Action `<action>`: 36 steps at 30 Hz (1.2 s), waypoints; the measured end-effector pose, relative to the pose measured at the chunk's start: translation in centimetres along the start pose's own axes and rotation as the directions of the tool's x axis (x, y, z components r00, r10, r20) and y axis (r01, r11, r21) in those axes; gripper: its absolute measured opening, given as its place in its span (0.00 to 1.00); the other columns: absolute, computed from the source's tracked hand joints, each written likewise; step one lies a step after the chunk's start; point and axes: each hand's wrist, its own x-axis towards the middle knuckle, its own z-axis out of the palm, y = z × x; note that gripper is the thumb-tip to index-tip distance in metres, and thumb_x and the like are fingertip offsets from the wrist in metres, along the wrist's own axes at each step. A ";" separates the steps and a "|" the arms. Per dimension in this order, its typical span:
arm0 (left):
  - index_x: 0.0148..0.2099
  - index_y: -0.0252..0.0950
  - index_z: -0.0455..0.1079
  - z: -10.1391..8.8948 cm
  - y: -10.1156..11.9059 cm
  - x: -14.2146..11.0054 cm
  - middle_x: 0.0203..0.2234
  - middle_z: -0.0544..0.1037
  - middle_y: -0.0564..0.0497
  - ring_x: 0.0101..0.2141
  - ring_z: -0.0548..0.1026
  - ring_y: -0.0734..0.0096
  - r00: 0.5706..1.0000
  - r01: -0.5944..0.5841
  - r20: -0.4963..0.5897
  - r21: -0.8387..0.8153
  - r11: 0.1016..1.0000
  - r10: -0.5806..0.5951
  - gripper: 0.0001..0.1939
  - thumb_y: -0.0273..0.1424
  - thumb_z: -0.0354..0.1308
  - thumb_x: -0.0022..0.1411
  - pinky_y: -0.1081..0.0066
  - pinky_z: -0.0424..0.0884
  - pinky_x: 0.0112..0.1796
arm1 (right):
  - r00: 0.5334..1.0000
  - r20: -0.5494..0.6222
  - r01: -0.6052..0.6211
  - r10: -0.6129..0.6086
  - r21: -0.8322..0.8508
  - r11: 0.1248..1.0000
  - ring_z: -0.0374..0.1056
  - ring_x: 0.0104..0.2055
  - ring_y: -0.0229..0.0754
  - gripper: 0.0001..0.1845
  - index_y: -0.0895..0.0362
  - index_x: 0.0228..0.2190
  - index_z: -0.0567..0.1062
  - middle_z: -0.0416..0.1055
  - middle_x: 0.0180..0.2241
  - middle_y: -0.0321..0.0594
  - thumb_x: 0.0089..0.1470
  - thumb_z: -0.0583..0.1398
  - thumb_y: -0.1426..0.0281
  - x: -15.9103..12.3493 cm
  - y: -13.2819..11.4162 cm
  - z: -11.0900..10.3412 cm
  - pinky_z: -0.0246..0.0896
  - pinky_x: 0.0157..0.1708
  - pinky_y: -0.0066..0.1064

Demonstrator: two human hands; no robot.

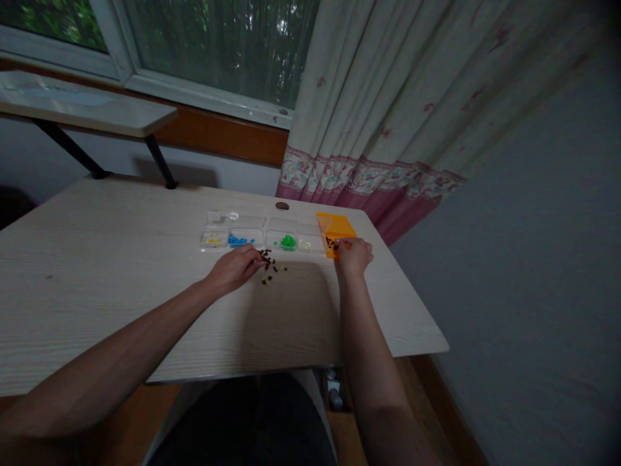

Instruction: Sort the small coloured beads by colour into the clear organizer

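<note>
My left hand (pixel 239 266) rests at the left side of a small pile of dark brown pieces (pixel 267 259), its fingertips pinched together among them. Whatever they hold is too small to make out. Over the right part of an orange lidded box (pixel 338 225) is my right hand (pixel 356 256), fingers bent and closed; what is in them is hidden. Dark pieces (pixel 330 242) lie in that box beside the fingertips. Between the hands stand clear lidded boxes holding blue pieces (pixel 239 240), green pieces (pixel 288 243) and pale pieces (pixel 305 245). Yellow pieces (pixel 212 239) lie in the leftmost one.
The pale wooden table (pixel 121 278) has a round dark cable hole (pixel 282 206) near its back edge. A raised shelf (pixel 87 103) on black legs stands at the back left. Behind hangs a flowered curtain (pixel 369 116) beside a window (pixel 218 52); a wall (pixel 514 246) is at right.
</note>
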 end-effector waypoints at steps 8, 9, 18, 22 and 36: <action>0.39 0.36 0.68 -0.4 -0.2 0.0 0.34 0.70 0.48 0.36 0.70 0.66 0.990 0.041 -0.130 -0.170 0.985 -0.063 0.13 0.37 0.47 0.69 0.66 0.66 0.39 | 0.997 -0.020 0.078 -0.079 -0.059 0.995 0.61 0.47 0.55 0.16 0.58 0.34 0.83 0.75 0.41 0.53 0.55 0.57 0.63 -0.1 0.5 0.6 0.54 0.46 0.47; 0.39 0.36 0.68 -0.4 -0.2 0.0 0.34 0.70 0.48 0.36 0.70 0.66 0.987 0.041 -0.142 -0.187 0.981 -0.068 0.12 0.37 0.48 0.69 0.66 0.66 0.39 | 0.995 -0.050 0.086 -0.088 -0.042 0.995 0.61 0.46 0.55 0.17 0.58 0.34 0.82 0.75 0.41 0.54 0.56 0.57 0.63 -0.1 0.4 0.5 0.54 0.45 0.47; 0.34 0.35 0.69 0.0 0.1 0.5 0.30 0.72 0.49 0.32 0.69 0.68 0.973 0.101 -0.165 -0.335 0.937 -0.164 0.16 0.42 0.49 0.66 0.68 0.65 0.35 | 0.897 -0.135 0.436 -0.421 0.102 0.894 0.63 0.40 0.47 0.13 0.56 0.27 0.78 0.74 0.30 0.42 0.58 0.57 0.66 -2.4 -3.7 -0.6 0.51 0.43 0.39; 0.35 0.35 0.69 -0.1 0.0 0.6 0.30 0.72 0.50 0.32 0.69 0.69 0.966 0.151 -0.137 -0.386 0.910 -0.219 0.18 0.44 0.49 0.66 0.69 0.65 0.35 | 0.701 -0.078 0.697 -0.709 0.282 0.659 0.65 0.39 0.43 0.12 0.53 0.31 0.80 0.75 0.30 0.38 0.61 0.58 0.63 -5.7 -6.8 -0.1 0.50 0.44 0.37; 0.32 0.36 0.67 0.2 -0.1 0.7 0.28 0.72 0.51 0.31 0.69 0.69 0.974 0.144 -0.094 -0.454 0.880 -0.208 0.20 0.47 0.49 0.65 0.69 0.66 0.35 | 0.534 0.071 0.764 -0.842 0.386 0.517 0.66 0.41 0.42 0.14 0.48 0.44 0.80 0.77 0.35 0.37 0.63 0.57 0.59 -9.6 -9.9 1.4 0.51 0.45 0.36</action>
